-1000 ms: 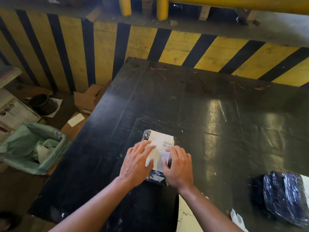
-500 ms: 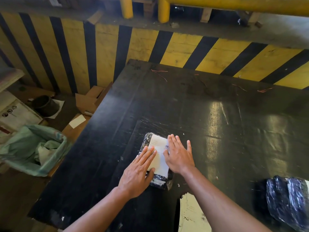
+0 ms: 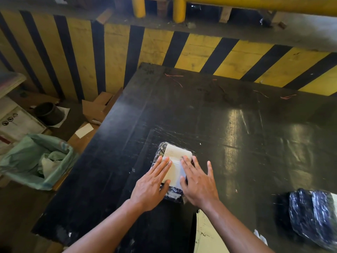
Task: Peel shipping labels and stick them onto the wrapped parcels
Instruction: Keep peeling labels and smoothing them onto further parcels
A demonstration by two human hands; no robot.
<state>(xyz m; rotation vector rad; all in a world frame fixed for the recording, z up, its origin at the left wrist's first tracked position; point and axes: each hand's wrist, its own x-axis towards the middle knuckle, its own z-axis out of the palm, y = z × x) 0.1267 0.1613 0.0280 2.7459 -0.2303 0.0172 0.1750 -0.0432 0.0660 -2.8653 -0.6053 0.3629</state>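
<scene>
Label (image 3: 176, 162) sits stuck on the wrapped parcel (image 3: 171, 170) mid-counter (image 3: 237, 134); your left hand (image 3: 152, 183) and right hand (image 3: 197, 181) press it with flat, unclenched fingers. Another parcel (image 3: 313, 214), far right, seems to await labelling.

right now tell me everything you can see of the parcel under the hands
The parcel is a small, flat, dark bundle wrapped in shiny clear film that crinkles at its edges. It lies flat on the black table, near the front edge. A pale shipping label with faint print and a barcode covers most of its top. The left hand and the right hand lie flat on it, fingers spread, covering its near half.
</scene>
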